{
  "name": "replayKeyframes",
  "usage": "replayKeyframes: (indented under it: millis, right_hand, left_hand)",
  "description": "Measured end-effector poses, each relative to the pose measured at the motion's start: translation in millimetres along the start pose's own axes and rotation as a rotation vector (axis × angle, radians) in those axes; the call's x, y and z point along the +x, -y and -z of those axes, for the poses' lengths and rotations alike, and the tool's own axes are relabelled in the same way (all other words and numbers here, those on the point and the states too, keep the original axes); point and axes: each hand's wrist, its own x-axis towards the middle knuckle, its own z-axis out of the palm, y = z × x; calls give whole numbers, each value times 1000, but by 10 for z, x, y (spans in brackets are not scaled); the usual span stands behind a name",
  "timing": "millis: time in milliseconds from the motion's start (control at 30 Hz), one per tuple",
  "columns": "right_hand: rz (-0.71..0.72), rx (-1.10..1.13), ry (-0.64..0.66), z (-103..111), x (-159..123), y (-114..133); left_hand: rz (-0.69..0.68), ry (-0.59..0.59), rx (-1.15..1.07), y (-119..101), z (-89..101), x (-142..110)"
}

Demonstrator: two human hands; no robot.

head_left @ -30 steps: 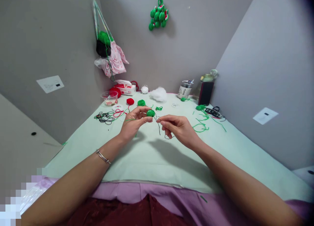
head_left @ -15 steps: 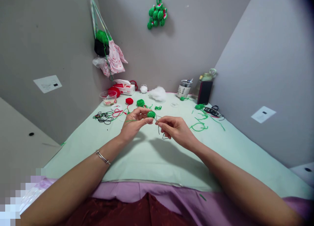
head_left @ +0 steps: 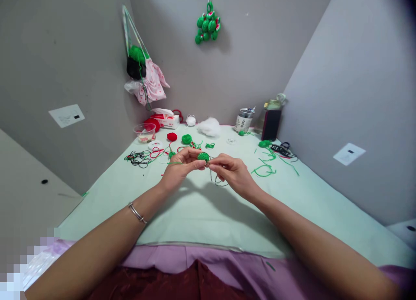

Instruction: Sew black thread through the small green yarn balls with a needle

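Above the middle of the table, my left hand (head_left: 180, 166) grips a small green crocheted ball (head_left: 203, 157) between thumb and fingers. A strand of green yarn trails over that hand. My right hand (head_left: 229, 170) is closed in a pinch right beside the ball's lower right side, its fingertips close to my left thumb. What the pinch holds is too small to make out. Dark thread (head_left: 219, 181) hangs in loops below my right fingers, and a dark strand runs by the ball.
Along the back stand a clear tub (head_left: 144, 132), a tissue box (head_left: 165, 119), white stuffing (head_left: 209, 126), a pen can (head_left: 243, 120) and a phone (head_left: 271, 124) against a bottle. Black cord (head_left: 138, 158) lies left, green yarn scraps (head_left: 264, 169) right. A green crocheted bundle (head_left: 208, 24) hangs above.
My right hand has come in to the left, up against the ball. The ball has shifted slightly right and down, turning in my left fingers. The view has tilted a little.
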Motion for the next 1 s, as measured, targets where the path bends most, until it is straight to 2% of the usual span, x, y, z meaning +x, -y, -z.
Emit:
replayKeyframes:
  millis: [367,533,600,700,800,900,1000]
  right_hand:
    - [70,-63,-9,11,9,-48]
    - [133,-113,-57,0,3,-68]
    - [96,-94,-68,-15,2,-62]
    - [-100,48,-57,-42,15,-31]
    - [-274,236,-33,-54,43,21]
    - [-300,332,-22,-44,53,69]
    - [-203,233,-4,-35,28,66]
  left_hand:
    - [12,0,-17,34,31,8]
    - [37,11,-44,19,16,-6]
    - [55,18,-58,9,2,-12]
    - [62,21,-45,16,-17,-15]
    - [5,16,59,61,-30,-15]
    - [-83,15,177,120,-30,-21]
    - [-141,22,296,156,-13,-32]
